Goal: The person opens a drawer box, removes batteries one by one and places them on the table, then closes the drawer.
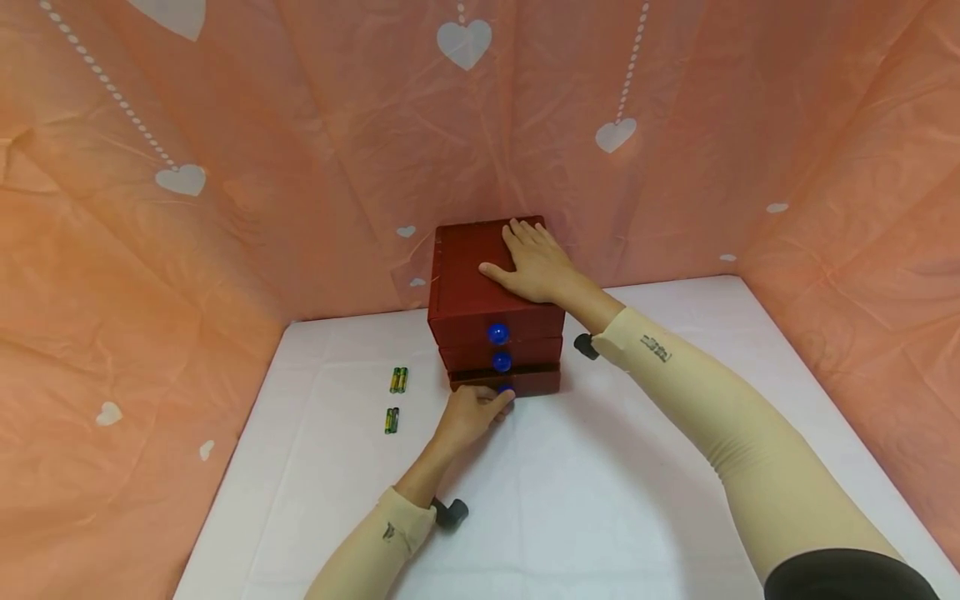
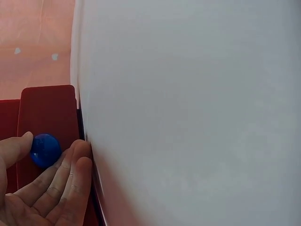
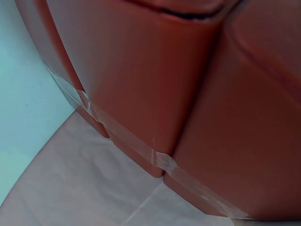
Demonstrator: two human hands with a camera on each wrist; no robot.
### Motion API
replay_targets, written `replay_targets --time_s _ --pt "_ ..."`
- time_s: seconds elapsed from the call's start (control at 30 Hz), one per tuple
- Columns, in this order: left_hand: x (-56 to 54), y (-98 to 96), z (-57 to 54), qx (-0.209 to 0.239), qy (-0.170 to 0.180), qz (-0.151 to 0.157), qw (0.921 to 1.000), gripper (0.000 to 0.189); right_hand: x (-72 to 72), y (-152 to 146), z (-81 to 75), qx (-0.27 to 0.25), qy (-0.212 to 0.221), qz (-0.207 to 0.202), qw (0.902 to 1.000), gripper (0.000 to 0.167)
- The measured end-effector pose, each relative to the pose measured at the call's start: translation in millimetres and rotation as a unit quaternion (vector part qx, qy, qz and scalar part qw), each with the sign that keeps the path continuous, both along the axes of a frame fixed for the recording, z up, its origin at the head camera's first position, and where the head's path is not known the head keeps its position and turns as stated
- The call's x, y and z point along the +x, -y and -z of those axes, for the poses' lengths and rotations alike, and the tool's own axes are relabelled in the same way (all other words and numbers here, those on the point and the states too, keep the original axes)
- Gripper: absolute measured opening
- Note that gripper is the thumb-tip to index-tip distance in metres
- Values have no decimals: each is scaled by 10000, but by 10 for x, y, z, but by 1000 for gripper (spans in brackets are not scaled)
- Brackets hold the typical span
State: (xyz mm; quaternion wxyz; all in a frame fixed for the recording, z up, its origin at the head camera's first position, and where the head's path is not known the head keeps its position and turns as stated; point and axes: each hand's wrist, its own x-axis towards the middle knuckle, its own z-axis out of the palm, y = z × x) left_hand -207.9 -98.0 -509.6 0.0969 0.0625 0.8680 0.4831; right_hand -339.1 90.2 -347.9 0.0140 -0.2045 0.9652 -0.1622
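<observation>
A dark red chest of three drawers (image 1: 468, 271) stands at the back of the white table, a blue knob on each drawer front. The bottom drawer (image 1: 542, 383) sticks out a little past the two above it. My left hand (image 1: 467, 417) pinches the bottom drawer's knob (image 2: 45, 150) between thumb and fingers, low over the tabletop. Up on the chest's top panel, my right hand (image 1: 536, 265) rests palm down, fingers spread toward the back. The right wrist view shows only the chest's side (image 3: 141, 70), with clear tape running across it.
To the left of the chest lie two pairs of small green and gold batteries, a farther pair (image 1: 399, 380) and a nearer pair (image 1: 392, 420). A peach curtain (image 1: 337, 167) with white hearts encloses the back and sides of the white table (image 1: 315, 467).
</observation>
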Motion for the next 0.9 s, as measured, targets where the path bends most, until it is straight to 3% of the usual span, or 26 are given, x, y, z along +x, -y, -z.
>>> replay_targets --time_s 0.9 --pt "303 64 7 -240 105 288 9992 40 -29 -4 -11 92 59 -36 9999 92"
